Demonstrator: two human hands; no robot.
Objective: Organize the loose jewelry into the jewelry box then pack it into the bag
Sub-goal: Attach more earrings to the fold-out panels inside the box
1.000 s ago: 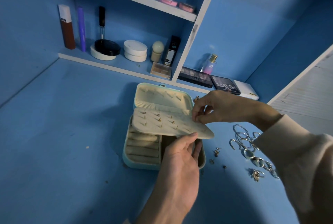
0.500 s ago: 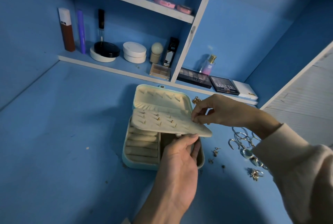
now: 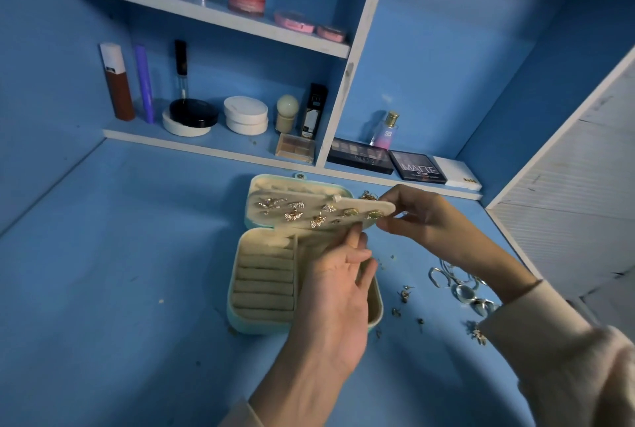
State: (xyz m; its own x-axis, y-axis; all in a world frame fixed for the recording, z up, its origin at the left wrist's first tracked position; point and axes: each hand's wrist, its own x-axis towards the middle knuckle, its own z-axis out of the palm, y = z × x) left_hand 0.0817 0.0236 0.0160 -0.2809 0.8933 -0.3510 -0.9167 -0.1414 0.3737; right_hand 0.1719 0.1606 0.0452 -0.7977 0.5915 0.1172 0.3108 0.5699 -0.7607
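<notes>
A mint-green jewelry box (image 3: 240, 320) with cream lining lies open on the blue desk. Its cream earring flap (image 3: 309, 206) is lifted up toward the lid, and several gold earrings (image 3: 295, 215) show pinned on its face. My left hand (image 3: 338, 285) reaches over the box and its fingertips touch the flap's lower edge. My right hand (image 3: 422, 217) pinches the flap's right corner. Loose silver rings (image 3: 457, 284) and small gold earrings (image 3: 403, 294) lie on the desk to the right of the box. No bag is in view.
Shelves at the back carry cosmetics: a brown bottle (image 3: 117, 83), round compacts (image 3: 245, 114), eyeshadow palettes (image 3: 417, 167) and a perfume bottle (image 3: 386, 129). A white slatted panel (image 3: 577, 193) borders the desk on the right. A few gold pieces (image 3: 369, 195) lie behind the box.
The earring flap has swung up from lying over the tray toward the lid, now showing its face with the pinned earrings. Both hands rose with it.
</notes>
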